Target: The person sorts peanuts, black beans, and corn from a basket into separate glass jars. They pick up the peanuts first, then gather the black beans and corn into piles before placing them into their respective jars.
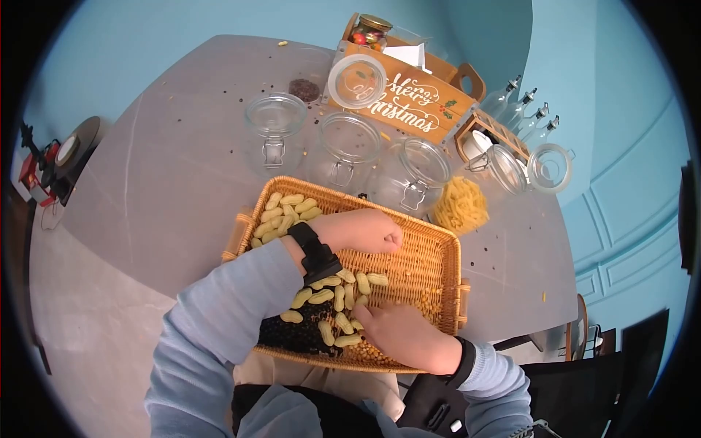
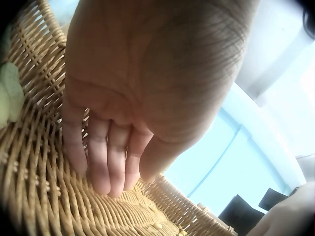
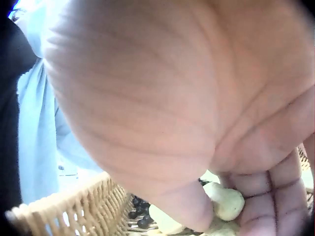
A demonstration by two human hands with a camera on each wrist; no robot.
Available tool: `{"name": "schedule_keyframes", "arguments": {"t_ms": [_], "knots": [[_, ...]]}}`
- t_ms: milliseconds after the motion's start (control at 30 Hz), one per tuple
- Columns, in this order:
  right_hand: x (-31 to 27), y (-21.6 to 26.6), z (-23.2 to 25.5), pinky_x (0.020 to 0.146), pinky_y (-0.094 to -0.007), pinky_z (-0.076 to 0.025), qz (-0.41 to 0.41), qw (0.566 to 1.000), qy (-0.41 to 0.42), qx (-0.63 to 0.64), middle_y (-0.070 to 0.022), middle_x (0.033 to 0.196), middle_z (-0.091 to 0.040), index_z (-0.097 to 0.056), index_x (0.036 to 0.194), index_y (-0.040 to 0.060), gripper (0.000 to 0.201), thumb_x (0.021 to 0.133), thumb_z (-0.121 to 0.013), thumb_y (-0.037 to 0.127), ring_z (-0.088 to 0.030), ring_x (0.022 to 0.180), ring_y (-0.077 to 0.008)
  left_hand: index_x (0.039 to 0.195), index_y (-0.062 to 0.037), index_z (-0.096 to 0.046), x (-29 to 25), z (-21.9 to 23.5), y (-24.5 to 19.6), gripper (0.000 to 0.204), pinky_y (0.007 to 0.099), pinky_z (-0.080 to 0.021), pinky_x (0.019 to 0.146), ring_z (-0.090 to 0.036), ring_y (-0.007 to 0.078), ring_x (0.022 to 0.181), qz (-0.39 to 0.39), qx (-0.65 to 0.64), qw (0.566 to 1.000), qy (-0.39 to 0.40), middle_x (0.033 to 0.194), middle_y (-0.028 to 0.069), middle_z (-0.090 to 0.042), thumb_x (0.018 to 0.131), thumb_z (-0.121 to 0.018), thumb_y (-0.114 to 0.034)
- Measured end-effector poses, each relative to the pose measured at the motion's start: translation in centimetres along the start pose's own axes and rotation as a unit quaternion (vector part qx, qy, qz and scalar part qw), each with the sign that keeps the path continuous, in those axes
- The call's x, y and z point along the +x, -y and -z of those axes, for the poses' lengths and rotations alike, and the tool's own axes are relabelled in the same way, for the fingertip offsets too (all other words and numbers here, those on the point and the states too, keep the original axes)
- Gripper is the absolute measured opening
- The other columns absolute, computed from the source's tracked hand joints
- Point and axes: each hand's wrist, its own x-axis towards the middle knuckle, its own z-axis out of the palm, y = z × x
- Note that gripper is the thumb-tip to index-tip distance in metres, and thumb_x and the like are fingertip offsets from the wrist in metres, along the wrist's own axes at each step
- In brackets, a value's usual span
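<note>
Peanut [image 3: 228, 202] half-hidden, pinched in grip of right hand [image 1: 407, 337]; left hand [image 1: 369, 231], grip loose, contact with basket [image 1: 423, 252] unclear.

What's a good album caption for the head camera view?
Right grip among the peanuts, left grip over the same wicker basket, clear glass jars in a row beyond.

Left hand [image 2: 130, 98] over wicker basket [image 2: 29, 167], peanuts [image 2: 11, 93]
</note>
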Motion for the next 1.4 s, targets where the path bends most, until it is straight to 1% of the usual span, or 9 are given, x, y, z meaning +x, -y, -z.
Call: {"name": "schedule_keyframes", "arguments": {"t_ms": [233, 300, 467, 533, 733, 867, 933, 1133, 1400], "knots": [[0.0, -1.3, 1.4, 0.057, -0.0371, -0.047, -0.11, 0.991, 0.066, -0.045, -0.0146, 0.074, -0.056, -0.042, 0.092, 0.0001, 0.021, 0.079, -0.055, 0.012, -0.058, 0.072, -0.0292, 0.101, -0.0035, -0.061, -0.1, 0.1, -0.3, 0.023, 0.0319, -0.049, 0.073, -0.063, 0.0213, 0.083, -0.023, 0.007, 1.0, 0.008, 0.092, 0.011, -0.065, 0.084, -0.054, -0.019], [0.2, -2.5, 1.1, 0.051, -0.0313, -0.048, -0.097, 0.983, -0.117, -0.098, -0.0101, 0.071, -0.056, -0.044, 0.088, -0.0003, 0.016, 0.076, -0.051, 0.007, -0.06, 0.072, -0.0221, 0.101, -0.003, -0.061, -0.1, 0.1, -0.5, 0.023, 0.0314, -0.049, 0.073, -0.063, 0.0214, 0.083, -0.018, 0.011, 1.0, 0.007, 0.093, 0.0113, -0.065, 0.084, -0.054, -0.018], [0.9, -2.6, 1.0, 0.06, -0.035, -0.049, -0.07, 0.987, -0.145, 0.003, -0.0158, 0.092, -0.052, -0.044, 0.103, -0.0013, 0.035, 0.082, -0.055, 0.024, -0.056, 0.083, -0.028, 0.102, -0.0026, -0.06, -0.1, 0.2, -0.5, 0.024, 0.0313, -0.049, 0.074, -0.063, 0.0217, 0.084, -0.004, 0.003, 1.0, 0.008, 0.093, 0.0117, -0.065, 0.084, -0.054, -0.018], [1.2, -2.3, 0.1, 0.063, -0.0358, -0.049, -0.069, 0.99, -0.123, 0.01, -0.0166, 0.099, -0.047, -0.04, 0.119, -0.0004, 0.054, 0.082, -0.056, 0.035, -0.053, 0.088, -0.0295, 0.102, -0.0025, -0.06, -0.1, 0.1, -0.2, 0.024, 0.0314, -0.049, 0.074, -0.063, 0.0218, 0.084, -0.004, 0.002, 1.0, 0.009, 0.094, 0.0118, -0.065, 0.084, -0.054, -0.018], [1.4, -0.6, -0.5, 0.066, -0.0377, -0.048, -0.067, 0.99, -0.12, 0.031, -0.0156, 0.094, -0.043, -0.033, 0.129, 0.0008, 0.063, 0.081, -0.057, 0.034, -0.051, 0.087, -0.0311, 0.102, -0.0026, -0.06, 0.1, -0.1, 0.1, 0.024, 0.0314, -0.049, 0.075, -0.063, 0.0218, 0.086, -0.002, 0.008, 1.0, 0.003, 0.094, 0.0119, -0.065, 0.084, -0.055, -0.018], [1.4, 0.1, -1.8, 0.066, -0.0359, -0.048, -0.088, 0.989, -0.115, 0.023, -0.0161, 0.094, -0.043, -0.035, 0.127, 0.001, 0.059, 0.08, -0.057, 0.027, -0.051, 0.085, -0.0313, 0.102, -0.0026, -0.061, -0.2, -0.1, -0.2, 0.024, 0.0315, -0.049, 0.075, -0.063, 0.0219, 0.085, -0.003, 0.012, 1.0, -0.007, 0.094, 0.0123, -0.065, 0.084, -0.055, -0.017], [1.8, -0.2, -2.6, 0.058, -0.0325, -0.051, -0.062, 0.983, -0.171, -0.001, -0.0158, 0.093, -0.043, -0.041, 0.116, -0.0001, 0.047, 0.077, -0.058, 0.02, -0.051, 0.084, -0.0292, 0.101, -0.0025, -0.061, -0.1, -0.2, -0.1, 0.024, 0.0315, -0.049, 0.075, -0.063, 0.022, 0.084, -0.006, 0.016, 1.0, -0.013, 0.093, 0.0124, -0.065, 0.084, -0.055, -0.017], [2.9, -0.2, -2.8, 0.056, -0.0343, -0.05, -0.069, 0.979, -0.191, 0.014, -0.0162, 0.088, -0.042, -0.043, 0.097, 0.0004, 0.028, 0.074, -0.057, 0.008, -0.052, 0.083, -0.0304, 0.099, -0.0013, -0.061, 0.0, -0.3, -0.1, 0.022, 0.0315, -0.049, 0.074, -0.063, 0.0222, 0.083, -0.003, 0.016, 1.0, -0.017, 0.092, 0.0128, -0.065, 0.082, -0.056, -0.016], [3.4, -0.4, -2.7, 0.047, -0.0273, -0.049, -0.042, 0.975, -0.176, -0.131, -0.0115, 0.084, -0.044, -0.043, 0.1, 0.0012, 0.031, 0.071, -0.054, 0.005, -0.056, 0.06, -0.0194, 0.097, -0.0011, -0.062, 0.3, -0.4, 0.3, 0.022, 0.0314, -0.049, 0.074, -0.063, 0.0227, 0.083, -0.017, 0.029, 0.999, -0.014, 0.091, 0.0127, -0.065, 0.082, -0.056, -0.015]]}}
